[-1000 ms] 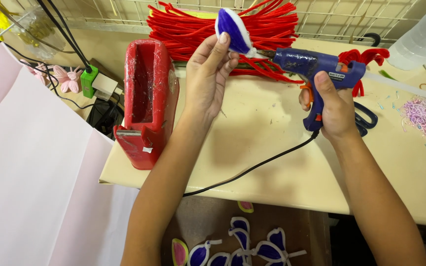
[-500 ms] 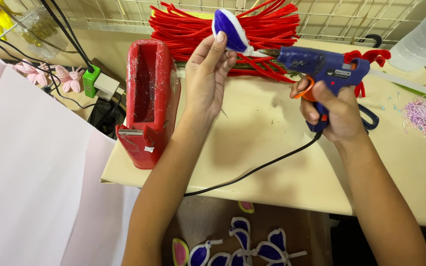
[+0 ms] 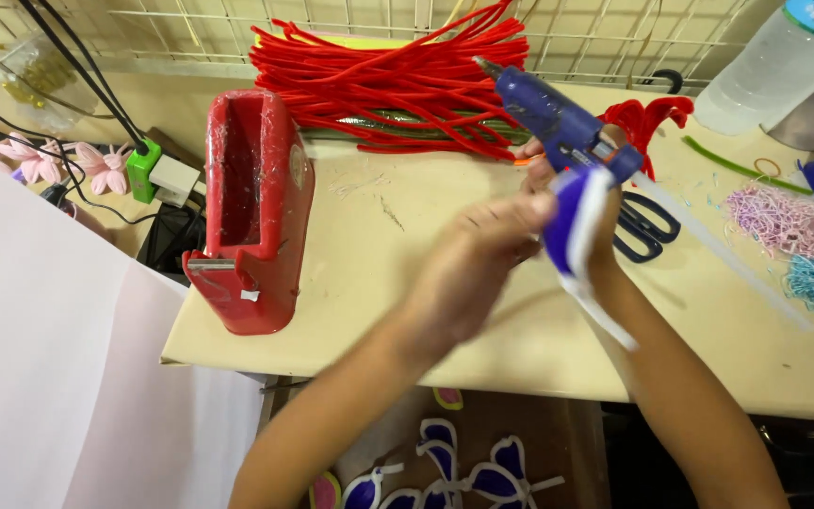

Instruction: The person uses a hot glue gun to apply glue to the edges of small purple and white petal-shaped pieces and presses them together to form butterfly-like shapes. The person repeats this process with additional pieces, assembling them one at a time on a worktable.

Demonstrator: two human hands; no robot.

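Cream table (image 3: pixel 407 273) | left hand (image 3: pixel 482 254), blurred, seemingly pinches purple-white petal piece (image 3: pixel 572 226) | right hand (image 3: pixel 558 174) grips blue glue gun (image 3: pixel 558 118), mostly hidden

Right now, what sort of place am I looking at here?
Most likely a small handicraft workbench. The right hand holds a blue glue gun, a pile of red craft stems lies by the wire grid, and scissors and shredded paper sit nearby.

The place was a craft workshop. Its worktable (image 3: pixel 407 236) carried a glue gun (image 3: pixel 558 123), scissors (image 3: pixel 647 226), red cords (image 3: pixel 398 75) and a tape dispenser (image 3: pixel 252 207).
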